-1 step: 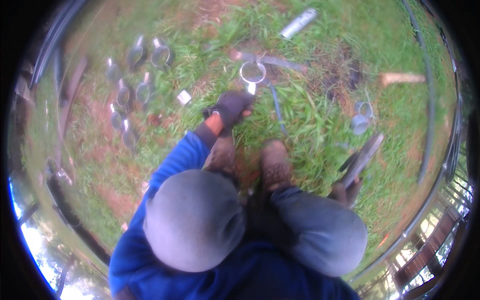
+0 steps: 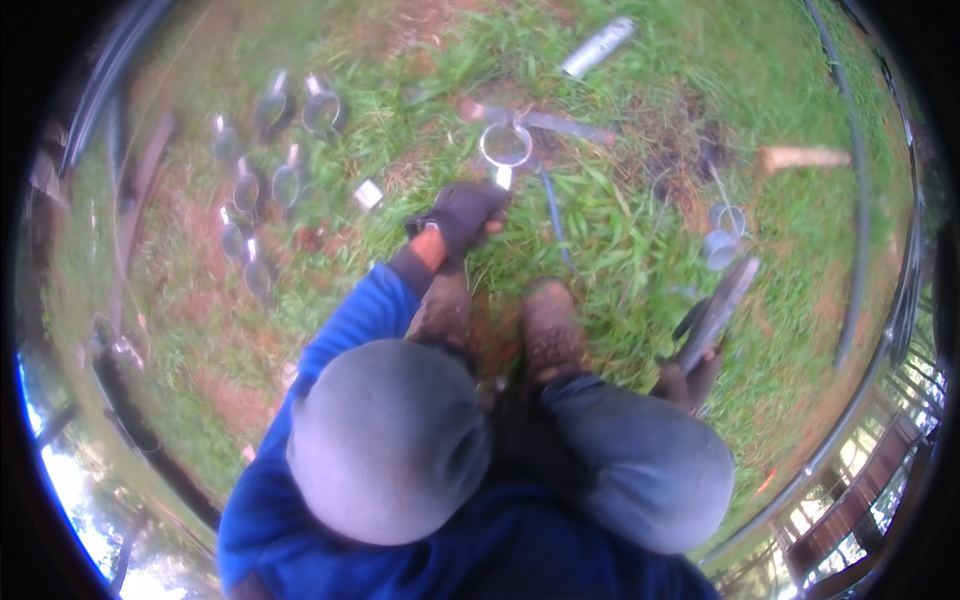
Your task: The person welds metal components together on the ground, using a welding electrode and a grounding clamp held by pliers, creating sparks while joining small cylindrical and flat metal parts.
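Note:
My gloved left hand [image 2: 465, 215] is closed around the pale handle of a round metal piece, a cup-like ring with a handle [image 2: 504, 178]. The ring stands just above a flat metal bar [image 2: 568, 126] lying on the grass. Off to the right, my gloved right hand [image 2: 688, 383] is wrapped round a long grey tool [image 2: 722, 308] with a shorter dark arm beside it; blur hides its exact kind. Several similar round metal cups with handles [image 2: 286, 186] lie on the grass at the left.
A metal tube [image 2: 598, 47] lies at the far side. A small pale block [image 2: 368, 194], a blue strip [image 2: 556, 217], a wooden stick [image 2: 805, 158] and grey metal rings [image 2: 720, 248] rest on the grass. My boots [image 2: 551, 325] stand near the middle.
My right hand and the grey tool have shifted slightly left, the tool tilting a little more upright. My left hand and the ring stay where they were.

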Tool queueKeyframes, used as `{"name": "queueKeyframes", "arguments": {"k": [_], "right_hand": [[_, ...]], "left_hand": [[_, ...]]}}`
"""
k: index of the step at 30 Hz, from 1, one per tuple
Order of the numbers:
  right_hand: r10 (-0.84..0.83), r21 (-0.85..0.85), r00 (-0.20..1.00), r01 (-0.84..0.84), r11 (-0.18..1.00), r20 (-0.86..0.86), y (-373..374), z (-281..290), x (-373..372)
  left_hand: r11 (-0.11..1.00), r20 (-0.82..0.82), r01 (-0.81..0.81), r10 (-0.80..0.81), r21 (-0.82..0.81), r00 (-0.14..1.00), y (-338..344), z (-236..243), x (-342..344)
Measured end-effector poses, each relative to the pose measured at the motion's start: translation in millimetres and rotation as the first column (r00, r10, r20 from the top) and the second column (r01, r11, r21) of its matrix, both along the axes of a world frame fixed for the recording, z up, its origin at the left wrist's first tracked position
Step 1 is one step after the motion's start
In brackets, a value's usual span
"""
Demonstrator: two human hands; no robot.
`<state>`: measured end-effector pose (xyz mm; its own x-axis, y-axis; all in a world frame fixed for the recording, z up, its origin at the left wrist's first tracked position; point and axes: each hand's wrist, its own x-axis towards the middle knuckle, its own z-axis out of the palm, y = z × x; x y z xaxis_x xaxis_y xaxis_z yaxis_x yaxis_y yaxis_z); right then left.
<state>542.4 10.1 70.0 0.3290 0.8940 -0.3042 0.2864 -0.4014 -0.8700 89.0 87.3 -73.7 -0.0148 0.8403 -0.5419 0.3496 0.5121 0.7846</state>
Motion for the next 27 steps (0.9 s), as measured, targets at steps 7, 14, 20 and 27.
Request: {"name": "queueKeyframes", "arguments": {"k": [7,14,20,27], "right_hand": [[0.422,-0.07,0.88,-0.418,0.906,0.218,32,-10,-40],[0.484,-0.027,0.781,-0.516,0.856,0.395,35,-35,-39],[0.505,0.103,0.733,-0.607,0.788,0.456,40,-56,-36],[0.527,0.137,0.656,-0.687,0.714,0.54,41,-75,-32]], "left_hand": [[0.911,0.342,-0.371,0.411,-0.179,0.845,-1,-11,6],[0.949,0.296,-0.314,0.295,0.016,0.909,-8,-52,2],[0.999,-0.046,-0.042,0.041,-0.016,0.998,2,-17,4],[0.983,0.067,-0.168,0.173,-0.08,0.983,2,-12,4]]}}
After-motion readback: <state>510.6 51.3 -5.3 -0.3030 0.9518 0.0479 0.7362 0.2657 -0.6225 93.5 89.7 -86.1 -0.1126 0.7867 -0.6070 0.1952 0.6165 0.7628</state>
